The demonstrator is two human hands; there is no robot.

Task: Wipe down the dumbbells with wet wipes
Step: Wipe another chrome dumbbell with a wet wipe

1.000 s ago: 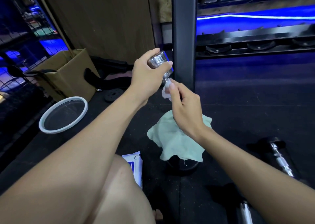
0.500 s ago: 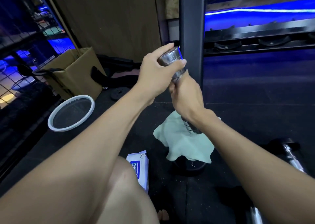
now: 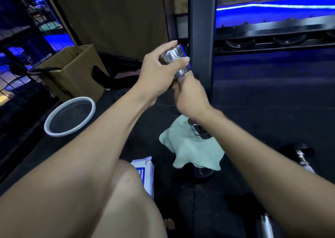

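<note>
Dumbbell [image 3: 176, 59] held up off the floor in both hands, tilted, in front of the black rack post [image 3: 201, 38].

Nearest, a wipes pack [image 3: 143, 172] lies on the floor by the knee, with a pale green cloth [image 3: 192, 150] draped just past it. Right hand [image 3: 192, 96] has its grip wrapped round the handle, lower chrome end [image 3: 199, 131] poking out below the wrist. Left hand [image 3: 159, 71] has its grip clamped on the upper chrome end. Further left sit a white-rimmed basin [image 3: 69, 118] and a cardboard box [image 3: 76, 73].
</note>
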